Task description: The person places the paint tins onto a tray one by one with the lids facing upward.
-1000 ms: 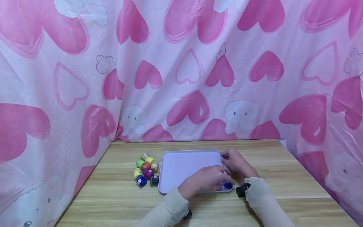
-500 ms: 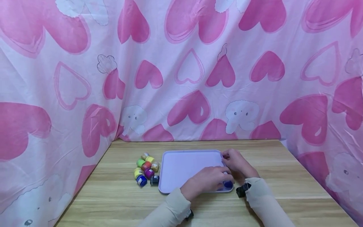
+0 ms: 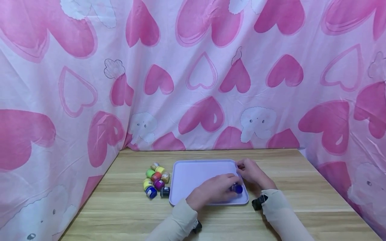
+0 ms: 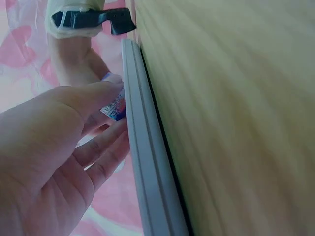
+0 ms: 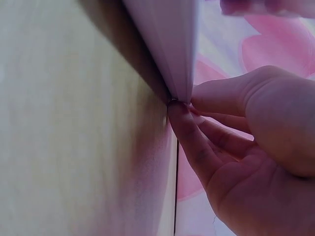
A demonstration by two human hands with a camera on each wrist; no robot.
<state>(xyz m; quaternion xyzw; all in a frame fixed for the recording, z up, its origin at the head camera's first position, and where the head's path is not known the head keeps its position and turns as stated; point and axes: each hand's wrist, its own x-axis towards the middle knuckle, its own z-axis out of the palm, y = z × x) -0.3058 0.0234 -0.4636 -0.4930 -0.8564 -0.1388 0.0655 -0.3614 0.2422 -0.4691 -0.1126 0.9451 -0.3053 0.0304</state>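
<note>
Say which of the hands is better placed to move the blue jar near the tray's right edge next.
Probably the left: the left hand grips that blue jar, while the right hand pinches the right edge of the tray.

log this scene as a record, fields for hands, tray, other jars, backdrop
left hand: holds blue jar above tray; contact with tray unclear
right hand: pinches tray's right edge
tray: pale lilac, rectangular, on wood-grain table
other jars: nine, clustered left of tray
backdrop: pink heart-print cloth
</note>
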